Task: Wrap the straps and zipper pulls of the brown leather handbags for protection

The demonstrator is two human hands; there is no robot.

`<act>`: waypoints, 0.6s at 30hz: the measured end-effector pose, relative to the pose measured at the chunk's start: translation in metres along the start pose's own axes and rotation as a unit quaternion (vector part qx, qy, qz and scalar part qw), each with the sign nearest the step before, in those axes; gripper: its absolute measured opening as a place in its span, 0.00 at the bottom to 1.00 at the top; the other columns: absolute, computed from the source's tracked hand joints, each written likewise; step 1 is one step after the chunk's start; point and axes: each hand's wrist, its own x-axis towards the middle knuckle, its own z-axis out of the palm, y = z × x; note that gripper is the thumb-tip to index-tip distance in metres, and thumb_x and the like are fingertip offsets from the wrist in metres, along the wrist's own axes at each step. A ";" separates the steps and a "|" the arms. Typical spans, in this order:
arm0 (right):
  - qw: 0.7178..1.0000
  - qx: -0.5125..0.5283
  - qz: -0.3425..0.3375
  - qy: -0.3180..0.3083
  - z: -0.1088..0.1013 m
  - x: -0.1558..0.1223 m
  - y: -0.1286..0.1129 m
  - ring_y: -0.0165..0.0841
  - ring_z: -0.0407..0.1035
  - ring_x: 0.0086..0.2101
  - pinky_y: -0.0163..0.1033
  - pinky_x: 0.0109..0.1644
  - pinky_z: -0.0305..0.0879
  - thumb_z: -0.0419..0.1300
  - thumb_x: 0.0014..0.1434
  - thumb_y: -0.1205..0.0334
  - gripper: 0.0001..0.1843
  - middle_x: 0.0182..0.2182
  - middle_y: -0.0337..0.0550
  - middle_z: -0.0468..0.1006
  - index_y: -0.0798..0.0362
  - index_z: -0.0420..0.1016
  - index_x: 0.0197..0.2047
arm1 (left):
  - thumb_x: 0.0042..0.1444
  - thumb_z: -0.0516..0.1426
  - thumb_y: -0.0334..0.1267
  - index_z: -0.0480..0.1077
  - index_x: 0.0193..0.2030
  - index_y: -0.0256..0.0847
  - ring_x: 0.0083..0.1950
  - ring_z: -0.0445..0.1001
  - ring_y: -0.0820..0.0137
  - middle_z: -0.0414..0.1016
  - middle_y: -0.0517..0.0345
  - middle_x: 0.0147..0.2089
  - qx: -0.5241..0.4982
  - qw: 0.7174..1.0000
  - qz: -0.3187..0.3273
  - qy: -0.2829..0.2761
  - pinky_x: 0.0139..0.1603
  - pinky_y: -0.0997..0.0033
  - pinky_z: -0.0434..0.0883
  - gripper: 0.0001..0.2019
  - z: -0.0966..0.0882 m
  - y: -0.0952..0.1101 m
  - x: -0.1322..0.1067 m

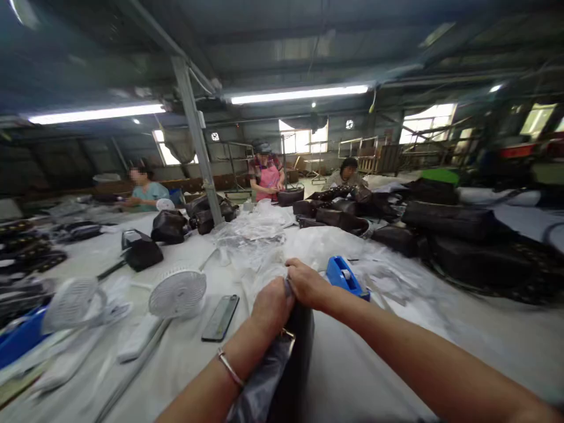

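Observation:
A black handbag (299, 352) stands on the table right in front of me, with a gold-coloured metal fitting (288, 336) on its left side. Clear plastic (259, 382) lies along that same side. My left hand (273, 301), a bracelet on its wrist, is closed on the bag's far upper end. Close against it, my right hand (306, 284) grips the same end, fingers bent. What lies under the fingertips is partly hidden. Just beyond my right hand sits a blue tape dispenser (346, 276). Left of my left hand lies a phone (221, 318).
Two white fans (178, 292) stand at the left. Loose clear plastic bags (259, 226) cover the table ahead. Black bags are piled at the right (458, 235). A grey post (200, 141) rises at left centre. Several people work across the tables.

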 end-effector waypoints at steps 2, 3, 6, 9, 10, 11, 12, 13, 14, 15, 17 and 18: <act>1.000 -0.002 0.008 0.001 0.000 0.001 0.001 0.42 0.69 0.53 0.41 0.57 0.66 0.52 0.58 0.74 0.18 0.60 0.61 0.64 0.63 0.69 0.52 | 0.62 0.53 0.39 0.69 0.43 0.35 0.42 0.78 0.57 0.78 0.44 0.41 0.001 1.000 0.000 -0.006 0.41 0.64 0.70 0.10 -0.001 0.000 0.000; 1.000 -0.002 0.011 0.001 0.000 0.001 0.001 0.41 0.70 0.52 0.41 0.56 0.67 0.52 0.58 0.75 0.18 0.60 0.61 0.63 0.63 0.69 0.51 | 0.62 0.53 0.40 0.69 0.43 0.35 0.42 0.78 0.57 0.78 0.44 0.40 0.002 1.000 0.001 -0.008 0.41 0.64 0.70 0.10 -0.002 0.000 0.000; 1.000 0.000 0.020 0.007 -0.001 0.001 0.004 0.40 0.73 0.47 0.42 0.53 0.68 0.51 0.56 0.78 0.18 0.59 0.62 0.63 0.62 0.69 0.50 | 0.62 0.52 0.40 0.70 0.42 0.36 0.41 0.78 0.57 0.79 0.44 0.39 0.005 1.000 0.004 -0.009 0.41 0.64 0.70 0.10 -0.005 -0.001 0.000; 1.000 0.011 0.026 0.013 -0.001 0.002 0.008 0.40 0.73 0.46 0.44 0.52 0.68 0.51 0.55 0.79 0.19 0.56 0.62 0.65 0.62 0.69 0.50 | 0.61 0.54 0.39 0.70 0.41 0.37 0.43 0.78 0.57 0.79 0.45 0.40 0.005 1.000 0.018 -0.006 0.42 0.64 0.69 0.08 -0.008 -0.002 0.000; 0.999 0.018 0.029 0.015 -0.001 0.003 0.009 0.41 0.72 0.46 0.44 0.51 0.69 0.51 0.55 0.79 0.19 0.55 0.62 0.66 0.62 0.69 0.49 | 0.61 0.54 0.38 0.70 0.41 0.37 0.43 0.78 0.58 0.79 0.45 0.40 0.005 1.000 0.022 -0.005 0.43 0.65 0.69 0.08 -0.008 -0.003 0.000; 0.999 0.027 0.032 0.016 -0.001 0.004 0.011 0.41 0.72 0.46 0.45 0.50 0.69 0.51 0.55 0.78 0.17 0.53 0.62 0.68 0.62 0.69 0.48 | 0.61 0.54 0.38 0.70 0.41 0.37 0.44 0.78 0.58 0.79 0.46 0.40 0.004 1.000 0.026 -0.003 0.43 0.65 0.69 0.08 -0.009 -0.004 -0.001; 0.999 0.039 0.033 0.016 -0.002 0.005 0.013 0.41 0.72 0.45 0.45 0.50 0.69 0.51 0.57 0.77 0.15 0.51 0.61 0.70 0.61 0.70 0.47 | 0.62 0.53 0.38 0.70 0.40 0.38 0.44 0.77 0.58 0.79 0.46 0.40 0.003 1.000 0.029 -0.002 0.43 0.65 0.69 0.08 -0.010 -0.006 -0.002; 0.998 0.052 0.029 0.014 -0.003 0.006 0.017 0.40 0.72 0.46 0.45 0.51 0.68 0.52 0.58 0.76 0.13 0.49 0.59 0.71 0.60 0.71 0.45 | 0.62 0.53 0.38 0.70 0.40 0.38 0.43 0.77 0.59 0.78 0.47 0.39 0.001 1.000 0.030 0.000 0.43 0.66 0.68 0.07 -0.010 -0.007 -0.004; 0.997 0.068 0.022 0.010 -0.004 0.006 0.021 0.40 0.71 0.47 0.44 0.52 0.68 0.52 0.60 0.74 0.11 0.48 0.56 0.73 0.59 0.72 0.43 | 0.62 0.53 0.38 0.70 0.40 0.39 0.43 0.77 0.60 0.78 0.48 0.39 -0.001 1.000 0.031 0.002 0.43 0.66 0.68 0.07 -0.011 -0.009 -0.005; 0.996 0.085 0.012 0.005 -0.006 0.005 0.026 0.38 0.71 0.48 0.43 0.54 0.67 0.53 0.61 0.73 0.10 0.48 0.53 0.74 0.58 0.73 0.42 | 0.62 0.53 0.39 0.70 0.40 0.39 0.42 0.77 0.61 0.78 0.49 0.38 -0.004 0.999 0.032 0.005 0.42 0.67 0.68 0.07 -0.012 -0.012 -0.007; 0.993 0.118 -0.009 -0.010 -0.008 0.002 0.038 0.36 0.70 0.51 0.41 0.56 0.65 0.55 0.61 0.71 0.12 0.50 0.49 0.75 0.55 0.73 0.47 | 0.62 0.53 0.40 0.70 0.41 0.40 0.42 0.77 0.62 0.78 0.51 0.38 -0.010 0.999 0.031 0.013 0.41 0.68 0.68 0.08 -0.014 -0.018 -0.010; 0.991 0.132 -0.019 -0.020 -0.009 0.000 0.043 0.36 0.70 0.52 0.41 0.57 0.66 0.57 0.60 0.70 0.16 0.53 0.48 0.74 0.54 0.72 0.52 | 0.62 0.53 0.40 0.70 0.41 0.40 0.41 0.77 0.63 0.78 0.51 0.38 -0.012 0.999 0.030 0.016 0.41 0.69 0.68 0.08 -0.016 -0.021 -0.011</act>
